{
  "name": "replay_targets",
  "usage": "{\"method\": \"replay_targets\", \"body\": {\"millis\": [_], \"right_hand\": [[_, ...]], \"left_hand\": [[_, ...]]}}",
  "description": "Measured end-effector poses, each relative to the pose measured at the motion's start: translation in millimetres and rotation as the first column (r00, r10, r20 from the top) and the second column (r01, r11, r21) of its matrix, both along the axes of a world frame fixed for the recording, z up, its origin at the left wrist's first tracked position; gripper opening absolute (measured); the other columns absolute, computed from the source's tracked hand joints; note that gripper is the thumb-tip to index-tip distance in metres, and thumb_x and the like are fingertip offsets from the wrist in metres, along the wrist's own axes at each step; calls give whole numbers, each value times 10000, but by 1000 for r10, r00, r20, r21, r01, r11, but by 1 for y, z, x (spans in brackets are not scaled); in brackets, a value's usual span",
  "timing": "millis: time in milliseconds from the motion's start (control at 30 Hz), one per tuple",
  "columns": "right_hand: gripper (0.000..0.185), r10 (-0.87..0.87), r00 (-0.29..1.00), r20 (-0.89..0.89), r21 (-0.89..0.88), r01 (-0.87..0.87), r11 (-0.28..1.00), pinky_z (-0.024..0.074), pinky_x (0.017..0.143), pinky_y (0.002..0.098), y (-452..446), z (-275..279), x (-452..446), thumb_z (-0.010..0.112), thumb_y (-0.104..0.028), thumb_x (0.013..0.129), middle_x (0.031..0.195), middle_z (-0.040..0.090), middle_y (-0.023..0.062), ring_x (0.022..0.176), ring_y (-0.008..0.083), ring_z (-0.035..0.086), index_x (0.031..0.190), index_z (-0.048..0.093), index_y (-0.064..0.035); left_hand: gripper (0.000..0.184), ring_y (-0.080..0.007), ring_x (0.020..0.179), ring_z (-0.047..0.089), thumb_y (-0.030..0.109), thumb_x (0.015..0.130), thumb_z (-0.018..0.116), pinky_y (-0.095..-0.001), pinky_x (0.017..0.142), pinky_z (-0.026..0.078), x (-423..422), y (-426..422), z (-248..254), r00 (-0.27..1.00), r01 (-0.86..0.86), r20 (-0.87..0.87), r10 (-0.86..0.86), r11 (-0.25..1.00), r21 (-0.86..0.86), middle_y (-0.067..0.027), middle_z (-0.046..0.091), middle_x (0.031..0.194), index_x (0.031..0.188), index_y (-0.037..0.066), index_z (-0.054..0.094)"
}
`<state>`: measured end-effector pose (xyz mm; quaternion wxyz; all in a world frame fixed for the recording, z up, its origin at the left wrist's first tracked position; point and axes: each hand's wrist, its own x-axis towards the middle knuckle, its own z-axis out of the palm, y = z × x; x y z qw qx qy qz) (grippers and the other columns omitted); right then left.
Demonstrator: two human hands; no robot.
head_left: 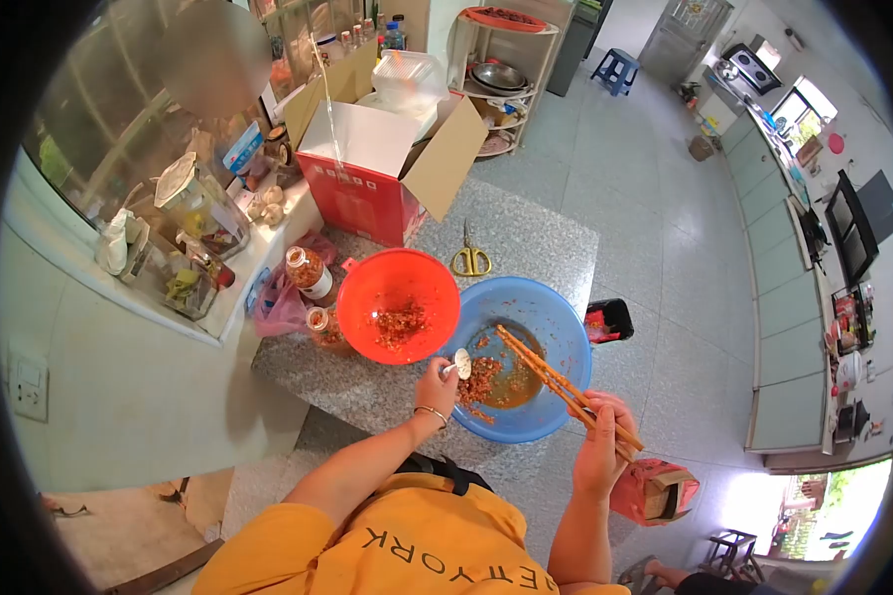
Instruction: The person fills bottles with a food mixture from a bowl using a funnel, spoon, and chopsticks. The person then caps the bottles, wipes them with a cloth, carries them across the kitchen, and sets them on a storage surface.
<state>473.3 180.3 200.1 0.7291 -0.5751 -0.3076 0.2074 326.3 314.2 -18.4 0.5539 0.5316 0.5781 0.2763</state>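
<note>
The big blue bowl (569, 342) sits on the grey table (556, 228), in front of the person. In its left part is a heap of chopped red food (479, 382), and brown, watery juice (516, 389) lies beside the heap. The left hand (436, 387) is at the left edge of the blue bowl, and its fingers pinch a white spoon (462, 365) by the handle. The right hand (602, 446) is at the right side of the blue bowl, with its fingers curled around a pair of long chopsticks (522, 350). Their thin ends point down into the blue bowl (I cannot tell if they touch the juice).

Just left of the blue bowl is a red bowl (360, 297), with more chopped bits (402, 322) at its bottom. Farther left of the blue bowl are two jars (317, 281) of red stuff. Gold-handled scissors (471, 262) lie just behind the blue bowl. A red box (352, 203) with open flaps stands farther behind the blue bowl, to the left.
</note>
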Motion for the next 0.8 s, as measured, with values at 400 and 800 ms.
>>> {"method": "replay_targets", "body": {"millis": [400, 800], "right_hand": [[128, 259, 924, 280, -79, -247, 966, 472, 827, 323, 58, 16, -22, 578, -64, 903, 965, 665, 148, 881, 210, 622, 853, 654, 26], [111, 306, 812, 497, -230, -217, 949, 481, 768, 303, 80, 68, -23, 571, -43, 900, 941, 661, 145, 852, 199, 617, 866, 649, 30]], "left_hand": [[396, -194, 533, 627, 118, 921, 528, -291, 392, 488, -55, 1, 16, 957, -202, 141, 252, 933, -299, -148, 614, 947, 1260, 26, 344], [551, -319, 889, 588, 240, 685, 770, -391, 810, 460, -80, 66, 63, 972, -108, -58, 229, 646, 755, -109, 619, 891, 1147, 55, 533]]}}
